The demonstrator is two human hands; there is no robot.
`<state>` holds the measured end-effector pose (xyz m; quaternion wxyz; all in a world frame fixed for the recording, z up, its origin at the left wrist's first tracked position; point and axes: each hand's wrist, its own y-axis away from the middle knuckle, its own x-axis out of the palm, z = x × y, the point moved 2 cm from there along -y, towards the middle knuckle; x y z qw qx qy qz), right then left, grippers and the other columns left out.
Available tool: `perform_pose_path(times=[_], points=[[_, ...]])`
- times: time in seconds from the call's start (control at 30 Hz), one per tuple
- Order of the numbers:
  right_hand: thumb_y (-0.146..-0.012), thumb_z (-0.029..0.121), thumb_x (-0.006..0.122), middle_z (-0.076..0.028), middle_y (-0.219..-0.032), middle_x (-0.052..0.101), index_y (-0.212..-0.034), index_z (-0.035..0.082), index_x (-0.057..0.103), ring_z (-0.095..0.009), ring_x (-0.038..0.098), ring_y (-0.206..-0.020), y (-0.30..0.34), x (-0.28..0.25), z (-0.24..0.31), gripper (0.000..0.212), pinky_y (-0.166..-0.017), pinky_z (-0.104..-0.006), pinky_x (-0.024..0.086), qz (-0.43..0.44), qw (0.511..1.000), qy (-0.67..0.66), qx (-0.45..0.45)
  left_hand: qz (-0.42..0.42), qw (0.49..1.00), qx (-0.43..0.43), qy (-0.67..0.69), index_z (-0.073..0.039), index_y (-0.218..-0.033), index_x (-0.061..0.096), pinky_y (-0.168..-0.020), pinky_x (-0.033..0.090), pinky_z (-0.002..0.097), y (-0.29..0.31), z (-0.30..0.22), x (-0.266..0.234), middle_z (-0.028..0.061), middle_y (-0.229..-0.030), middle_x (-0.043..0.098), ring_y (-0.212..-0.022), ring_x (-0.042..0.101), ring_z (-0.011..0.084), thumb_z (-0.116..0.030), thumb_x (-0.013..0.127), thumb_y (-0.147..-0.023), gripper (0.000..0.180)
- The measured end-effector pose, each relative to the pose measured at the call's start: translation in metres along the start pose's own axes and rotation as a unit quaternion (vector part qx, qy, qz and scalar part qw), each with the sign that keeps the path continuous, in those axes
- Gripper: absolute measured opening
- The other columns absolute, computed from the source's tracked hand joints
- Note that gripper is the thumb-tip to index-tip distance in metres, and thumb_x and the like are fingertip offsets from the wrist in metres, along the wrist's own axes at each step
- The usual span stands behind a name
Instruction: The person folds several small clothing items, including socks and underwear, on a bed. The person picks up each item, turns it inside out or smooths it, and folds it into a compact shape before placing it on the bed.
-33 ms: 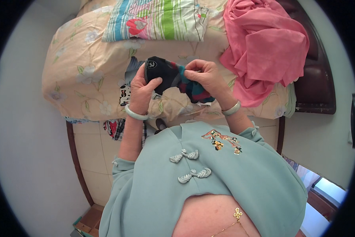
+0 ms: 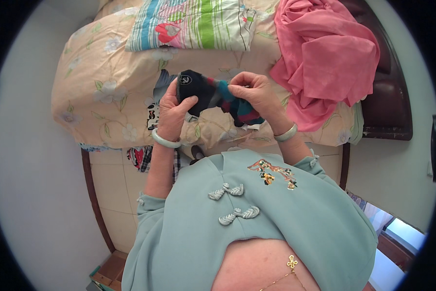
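A dark sock-like piece of knitwear [image 2: 198, 91] with a small pale crest and teal and maroon patches is stretched between my hands above the bed. My left hand [image 2: 173, 109] grips its dark end, thumb on top and fingers behind. On the patterned part, my right hand [image 2: 257, 94] pinches the teal cloth between thumb and fingers. More teal and maroon cloth [image 2: 247, 114] hangs below that hand; whether it is a second piece I cannot tell. Beside my left hand lie a blue-grey cloth [image 2: 164, 81] and a black-and-white printed cloth [image 2: 153, 116], partly hidden.
A peach floral sheet [image 2: 99, 72] covers the bed. Across its far side lies a striped folded cover [image 2: 189, 29], with a bunched pink cloth [image 2: 325, 53] at the right by the dark headboard [image 2: 388, 106]. Checked and red cloth [image 2: 142, 159] shows below the bed's near edge.
My right hand has shifted slightly to the right, drawing the teal part with it. My left hand has moved very slightly left. Both keep their hold.
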<state>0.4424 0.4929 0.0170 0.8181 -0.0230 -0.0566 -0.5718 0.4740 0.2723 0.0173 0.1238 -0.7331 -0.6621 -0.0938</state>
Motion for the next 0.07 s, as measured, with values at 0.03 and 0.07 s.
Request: perform_pose_path(times=[0.03, 0.07], points=[[-0.086, 0.015, 0.070, -0.002, -0.080, 0.066, -0.091, 0.001, 0.067, -0.006, 0.062, -0.074, -0.0002, -0.0039, 0.0002, 0.015, -0.067, -0.0219, 0.052, 0.003, 1.000, -0.011, 0.009, -0.002, 1.000, -0.002, -0.012, 0.000, -0.128, 0.051, -0.090, 0.051, 0.0271, -0.0003, 0.0005, -0.0062, 0.0060, -0.113, 0.064, -0.101, 0.062, 0.0119, 0.007, 0.058, -0.085, 0.044], [-0.087, 0.016, 0.070, -0.002, -0.080, 0.066, -0.090, 0.001, 0.067, -0.007, 0.063, -0.076, -0.0004, -0.0061, 0.0035, 0.015, -0.069, -0.0223, 0.053, 0.005, 1.000, -0.022, 0.019, -0.003, 1.000, 0.000, -0.025, -0.002, -0.133, 0.049, -0.091, 0.051, 0.0268, 0.0000, -0.0009, -0.0090, 0.0065, -0.114, 0.064, -0.102, 0.062, 0.0127, 0.007, 0.057, -0.086, 0.049]])
